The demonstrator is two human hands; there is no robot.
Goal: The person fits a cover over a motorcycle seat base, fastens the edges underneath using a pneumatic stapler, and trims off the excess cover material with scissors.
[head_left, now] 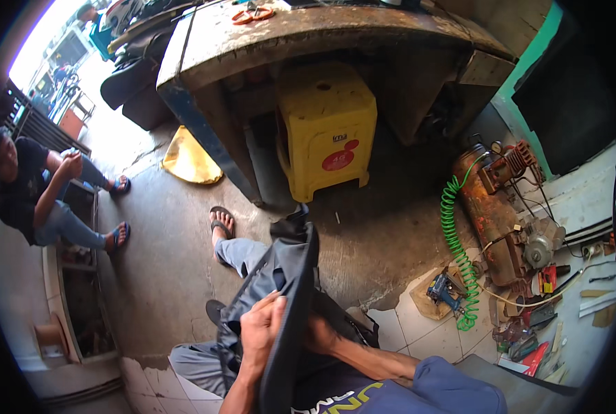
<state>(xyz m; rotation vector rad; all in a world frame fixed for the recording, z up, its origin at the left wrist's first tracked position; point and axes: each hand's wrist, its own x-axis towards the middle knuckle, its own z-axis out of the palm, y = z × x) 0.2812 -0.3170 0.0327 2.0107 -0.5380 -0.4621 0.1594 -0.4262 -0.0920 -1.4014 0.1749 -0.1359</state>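
Note:
A black, leather-like cover (291, 276) lies bunched over my lap, with a stiff ribbed edge standing up toward me. My left hand (261, 328) is closed round a fold of it, thumb uppermost. On the other side of the raised edge is my right hand (320, 336), reaching in behind the material. Its fingers are hidden there, so their grip does not show. Dark loose folds hang beyond both hands, over my knees.
A worn workbench (218, 45) stands ahead, with orange-handled scissors (253, 14) on top and a yellow plastic stool (329, 131) beneath. Right are a rusty air compressor (484, 207), green coiled hose (449, 228) and blue air stapler (446, 291). A seated person (42, 183) is at left.

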